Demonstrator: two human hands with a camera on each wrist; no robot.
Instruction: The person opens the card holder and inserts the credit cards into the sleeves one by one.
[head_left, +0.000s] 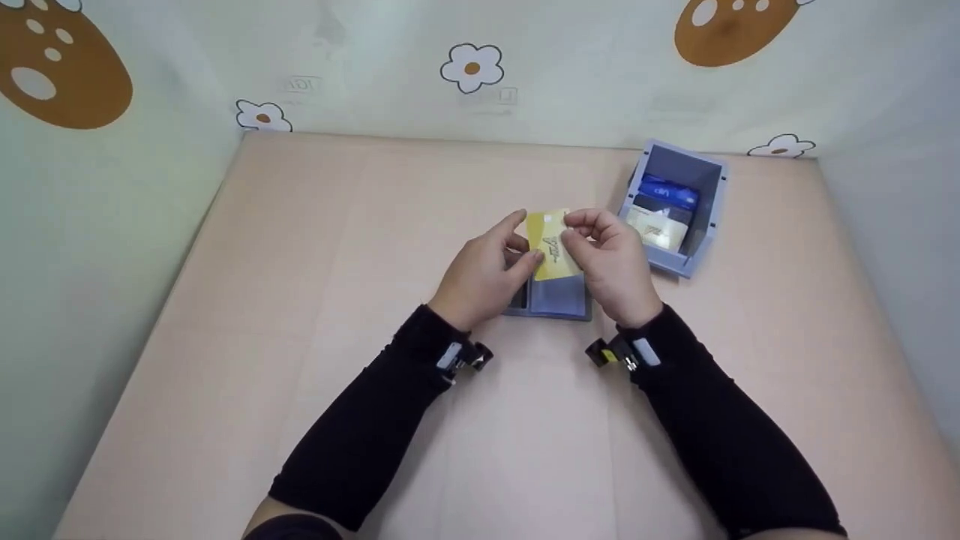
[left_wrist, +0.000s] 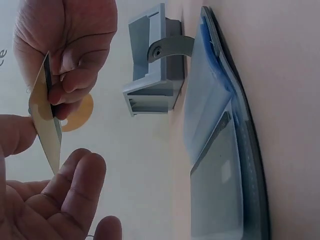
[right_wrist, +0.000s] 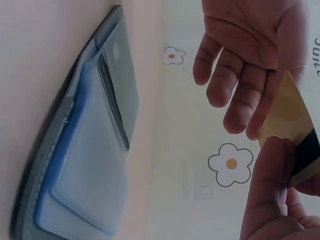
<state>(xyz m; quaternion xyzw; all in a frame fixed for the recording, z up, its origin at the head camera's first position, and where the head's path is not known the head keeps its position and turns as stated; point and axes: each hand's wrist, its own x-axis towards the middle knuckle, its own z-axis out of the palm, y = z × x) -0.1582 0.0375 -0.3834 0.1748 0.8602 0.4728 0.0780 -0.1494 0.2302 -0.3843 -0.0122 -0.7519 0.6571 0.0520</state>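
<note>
A yellow bank card [head_left: 551, 241] is held above an opened card holder [head_left: 559, 300]. My left hand [head_left: 487, 266] holds the card's left side between thumb and fingertips. From the other side my right hand [head_left: 613, 266] pinches its right edge between thumb and curled fingers. The left wrist view shows the card [left_wrist: 46, 127] nearly edge-on, clear of the holder below. Clear sleeves fill the grey holder [right_wrist: 95, 165], and a card [right_wrist: 119, 70] sits in one of them. A snap strap [left_wrist: 175, 47] sticks out from the holder.
A grey open box [head_left: 670, 262] stands at the back right of the table, beyond my right hand. Inside lie a blue card [head_left: 671, 192] and a pale card [head_left: 658, 227]. Walls with flower prints [head_left: 472, 67] enclose the table's back and sides.
</note>
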